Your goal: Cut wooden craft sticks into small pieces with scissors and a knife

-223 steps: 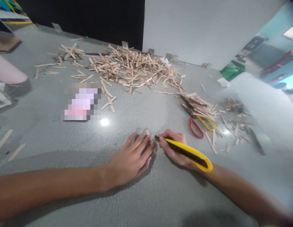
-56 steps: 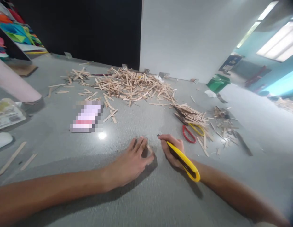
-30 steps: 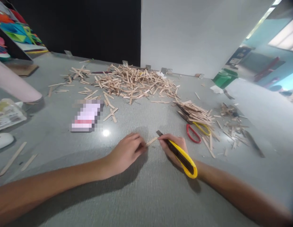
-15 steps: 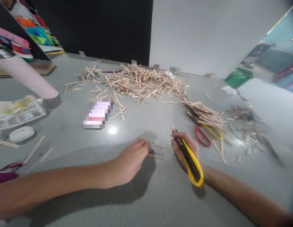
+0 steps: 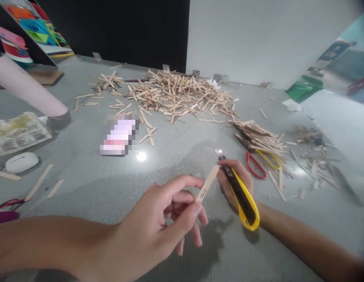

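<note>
Between thumb and fingers, my left hand (image 5: pixel 173 215) pinches a short wooden craft stick (image 5: pixel 209 182), raised above the table. A small rectangle is drawn in dark lines near the stick's lower end; its upper end is rounded. My right hand (image 5: pixel 236 182) grips a yellow and black utility knife (image 5: pixel 240 196) just right of the stick. The knife's blade shows at its tip, pointing away from me. Stick and blade are apart. Beyond my right hand lie scissors with red and yellow handles (image 5: pixel 256 166), their blades partly under a bundle of craft sticks (image 5: pixel 260 135).
A large heap of craft sticks (image 5: pixel 182 94) lies at the back of the grey table. To the left are a blurred phone (image 5: pixel 119 137), a white mouse (image 5: pixel 22 162) and a pink bottle (image 5: pixel 32 86). Wood scraps (image 5: pixel 319 172) are scattered at the right.
My left hand has lifted nearer to me and turned over, bringing the craft stick's marked face into sight. The right hand with the knife stays nearly still; the view has shifted slightly.
</note>
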Tool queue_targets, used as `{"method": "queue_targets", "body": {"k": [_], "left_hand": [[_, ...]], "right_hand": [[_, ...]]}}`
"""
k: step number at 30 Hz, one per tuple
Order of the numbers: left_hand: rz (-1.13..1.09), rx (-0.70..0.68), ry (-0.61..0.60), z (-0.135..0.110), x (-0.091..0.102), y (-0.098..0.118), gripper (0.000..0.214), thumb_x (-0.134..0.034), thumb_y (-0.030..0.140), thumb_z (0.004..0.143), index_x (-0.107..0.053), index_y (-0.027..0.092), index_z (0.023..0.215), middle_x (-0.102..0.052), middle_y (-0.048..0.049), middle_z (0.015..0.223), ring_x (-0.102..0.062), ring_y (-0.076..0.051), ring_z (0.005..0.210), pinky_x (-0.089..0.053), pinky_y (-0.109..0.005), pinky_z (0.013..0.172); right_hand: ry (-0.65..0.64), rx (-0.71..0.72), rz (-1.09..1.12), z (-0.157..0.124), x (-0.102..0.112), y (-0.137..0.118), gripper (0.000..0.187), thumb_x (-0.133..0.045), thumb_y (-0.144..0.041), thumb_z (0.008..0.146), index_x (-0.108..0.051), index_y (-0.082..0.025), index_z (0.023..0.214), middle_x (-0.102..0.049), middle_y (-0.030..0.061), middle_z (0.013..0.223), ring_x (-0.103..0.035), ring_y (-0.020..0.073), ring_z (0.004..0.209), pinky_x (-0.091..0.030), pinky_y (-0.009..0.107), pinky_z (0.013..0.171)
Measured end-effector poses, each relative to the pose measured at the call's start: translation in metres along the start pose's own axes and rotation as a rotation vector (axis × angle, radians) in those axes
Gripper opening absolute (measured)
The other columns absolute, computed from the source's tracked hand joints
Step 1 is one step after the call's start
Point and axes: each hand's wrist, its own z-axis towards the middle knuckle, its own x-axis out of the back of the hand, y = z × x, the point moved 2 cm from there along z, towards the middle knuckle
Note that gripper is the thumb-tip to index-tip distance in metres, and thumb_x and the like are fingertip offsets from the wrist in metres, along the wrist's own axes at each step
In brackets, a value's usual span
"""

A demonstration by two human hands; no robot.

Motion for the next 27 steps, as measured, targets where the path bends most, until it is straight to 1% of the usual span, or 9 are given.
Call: {"method": "queue_targets", "body": {"k": [7,12,19,24,27], "left_hand": [[-0.005,-0.019,0.008,0.0018,0.0005,0.0014,0.030,-0.059,0.042,0.111,-0.058,0.023,0.134,-0.075,-0.0028,0.092,-0.075,-0.015,0.073,-0.060,-0.017,0.055],[-0.029,-0.034,0.017,0.0017,-0.0002,-0.0003,0.028,-0.060,0.042,0.111,-0.060,0.022,0.130,-0.075,-0.0034,0.091,-0.077,-0.016,0.073,-0.062,-0.019,0.057],[-0.065,-0.003,0.004,0.0021,-0.0009,-0.0023,0.035,-0.061,0.043,0.110,-0.059,0.023,0.138,-0.075,-0.0036,0.092,-0.077,-0.016,0.075,-0.064,-0.021,0.059],[-0.087,0.012,-0.014,0.0031,-0.0012,-0.0042,0.036,-0.061,0.044,0.110,-0.057,0.023,0.139,-0.075,-0.0025,0.092,-0.076,-0.015,0.075,-0.064,-0.021,0.061],[-0.087,0.016,-0.013,0.0031,-0.0009,-0.0062,0.037,-0.061,0.044,0.110,-0.057,0.023,0.140,-0.075,-0.0025,0.092,-0.076,-0.015,0.075,-0.064,-0.021,0.061]], "right_hand": [[-0.021,-0.001,-0.010,0.0012,0.0002,-0.0020,0.010,-0.069,-0.028,0.101,-0.071,-0.026,0.110,-0.058,-0.0080,0.062,-0.051,0.0095,0.047,-0.041,0.021,0.047],[-0.036,0.003,-0.042,0.0011,0.0005,0.0008,0.008,-0.070,-0.028,0.100,-0.072,-0.026,0.108,-0.058,-0.0073,0.062,-0.052,0.0103,0.048,-0.042,0.022,0.048],[-0.052,0.005,-0.044,0.0011,0.0016,0.0010,0.008,-0.070,-0.028,0.101,-0.071,-0.028,0.109,-0.057,-0.0074,0.062,-0.051,0.0101,0.048,-0.042,0.022,0.048],[-0.058,0.016,-0.045,0.0017,0.0020,-0.0021,0.009,-0.070,-0.027,0.101,-0.071,-0.028,0.110,-0.059,-0.0074,0.064,-0.052,0.0092,0.048,-0.042,0.021,0.049],[-0.064,0.009,-0.039,0.0011,0.0015,0.0002,0.008,-0.070,-0.027,0.101,-0.071,-0.028,0.109,-0.058,-0.0077,0.063,-0.052,0.0094,0.048,-0.042,0.021,0.048]]}}
